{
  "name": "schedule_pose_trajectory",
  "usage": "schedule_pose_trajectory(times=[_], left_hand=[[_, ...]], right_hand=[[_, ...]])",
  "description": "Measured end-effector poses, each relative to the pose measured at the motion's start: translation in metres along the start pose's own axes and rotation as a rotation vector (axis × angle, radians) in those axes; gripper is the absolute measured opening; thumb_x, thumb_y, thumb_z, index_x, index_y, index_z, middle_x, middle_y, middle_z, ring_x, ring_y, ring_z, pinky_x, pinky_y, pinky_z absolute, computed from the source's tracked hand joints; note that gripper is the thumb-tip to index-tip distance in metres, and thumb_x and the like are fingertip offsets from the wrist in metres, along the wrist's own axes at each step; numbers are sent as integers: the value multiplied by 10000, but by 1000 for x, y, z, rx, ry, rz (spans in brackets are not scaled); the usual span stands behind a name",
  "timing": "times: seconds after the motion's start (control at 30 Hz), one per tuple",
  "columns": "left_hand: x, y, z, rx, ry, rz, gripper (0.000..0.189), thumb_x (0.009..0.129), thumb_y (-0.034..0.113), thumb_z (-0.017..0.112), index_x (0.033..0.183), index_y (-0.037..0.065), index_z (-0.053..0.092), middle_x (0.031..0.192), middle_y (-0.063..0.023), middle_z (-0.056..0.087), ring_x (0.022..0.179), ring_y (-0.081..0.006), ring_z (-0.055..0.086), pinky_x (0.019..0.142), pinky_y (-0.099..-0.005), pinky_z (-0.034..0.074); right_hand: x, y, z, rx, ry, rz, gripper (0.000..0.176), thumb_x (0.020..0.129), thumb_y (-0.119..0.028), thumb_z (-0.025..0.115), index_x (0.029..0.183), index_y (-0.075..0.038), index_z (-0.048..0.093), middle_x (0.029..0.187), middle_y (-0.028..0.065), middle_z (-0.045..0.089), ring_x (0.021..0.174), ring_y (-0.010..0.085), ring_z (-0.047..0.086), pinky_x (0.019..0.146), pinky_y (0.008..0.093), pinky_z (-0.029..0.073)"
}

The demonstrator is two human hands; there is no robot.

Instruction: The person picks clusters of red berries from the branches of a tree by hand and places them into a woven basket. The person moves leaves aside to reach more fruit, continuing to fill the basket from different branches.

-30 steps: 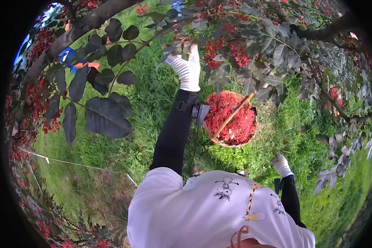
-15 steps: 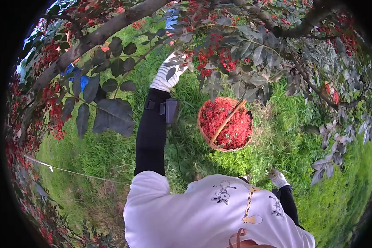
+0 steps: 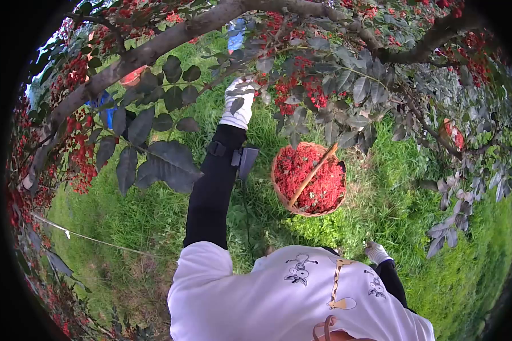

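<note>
Many clusters unpicked, basket already heaped

Plenty of small red berry clusters point(image 3: 301, 94) hang on the dark-leaved branches just right of the left hand point(image 3: 237, 105), which is white-gloved and raised into the foliage. Leaves hide its fingers, so I cannot tell whether the grip is closed on a sprig. Below that grip and to its right, the round woven wicker basket point(image 3: 275, 181) sits on the grass, heaped with red berries. The picking looks well along, with much fruit left. The gloved right hand point(image 3: 375, 252) hangs low, well apart from the basket, and its grip is unreadable.
</note>
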State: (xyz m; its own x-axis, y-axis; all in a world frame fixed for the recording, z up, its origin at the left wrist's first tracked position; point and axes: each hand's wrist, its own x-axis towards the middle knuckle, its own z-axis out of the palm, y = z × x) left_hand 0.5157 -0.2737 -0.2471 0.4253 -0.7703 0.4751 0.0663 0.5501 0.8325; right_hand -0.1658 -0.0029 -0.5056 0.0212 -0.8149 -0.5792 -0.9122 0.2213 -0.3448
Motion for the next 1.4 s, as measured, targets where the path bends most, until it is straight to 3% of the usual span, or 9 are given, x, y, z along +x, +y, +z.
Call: schedule_pose_trajectory(times=[0.17,0.3,0.63,0.93,1.1,1.23,1.27,1.33,1.4], left_hand=[[-3,8,11,143,76,-42,151,899,84,430,931,35,569,850,-72,587,762,-183,561,689,-290,449],[-18,54,27,1562,-22,465,161,803,103,554,940,32,598,821,-150,643,717,-309,615,642,-390,470],[-56,12,19,-113,-107,-68,347,867,331,561,1086,66,513,1042,-44,577,957,-193,539,755,-334,460],[-51,38,41,1255,-115,620,352,826,206,560,1131,43,495,1061,-68,584,979,-162,556,819,-328,461],[-57,49,51,-301,-124,-21,391,806,121,610,1183,69,522,1063,-45,586,942,-188,576,747,-291,479],[-50,49,50,1084,75,338,431,778,13,552,1203,75,514,1094,-126,592,931,-245,591,796,-294,465],[-38,32,47,432,200,-67,381,784,23,548,1162,71,530,1056,-131,599,906,-248,592,772,-304,471],[-59,13,35,997,237,327,248,793,73,564,1039,47,554,943,-119,602,823,-247,595,681,-347,485],[-70,-6,32,784,169,85,229,789,110,590,1000,30,552,910,-116,610,786,-247,603,629,-351,486]], right_hand=[[21,11,11,-75,-24,15,462,798,-186,550,1215,8,512,983,209,640,875,290,622,778,322,492],[20,4,8,-150,-19,-46,461,800,-233,560,1202,-9,528,990,207,640,911,307,626,802,326,494],[-17,-9,14,-163,1,-2,403,811,-213,584,1170,-34,551,986,196,643,883,311,622,796,338,489],[-29,-20,-1,-168,-40,-3,386,818,-162,547,1181,-30,540,970,189,643,874,283,620,795,308,485],[-43,-27,0,-212,0,-31,365,822,-124,538,1174,-27,540,921,166,649,818,262,611,765,299,485],[3,58,44,-214,3,-154,363,816,-115,545,1169,-28,543,897,160,654,792,259,611,752,306,486],[-1,58,40,-180,-15,-145,363,819,-102,540,1175,-29,542,878,139,650,771,237,602,736,291,483],[-13,39,26,-132,-56,-118,364,827,-76,528,1188,-29,539,840,98,641,727,193,583,705,260,476],[-20,2,4,1,-62,-159,367,841,-63,526,1206,-27,528,878,73,632,743,156,577,710,241,470]])
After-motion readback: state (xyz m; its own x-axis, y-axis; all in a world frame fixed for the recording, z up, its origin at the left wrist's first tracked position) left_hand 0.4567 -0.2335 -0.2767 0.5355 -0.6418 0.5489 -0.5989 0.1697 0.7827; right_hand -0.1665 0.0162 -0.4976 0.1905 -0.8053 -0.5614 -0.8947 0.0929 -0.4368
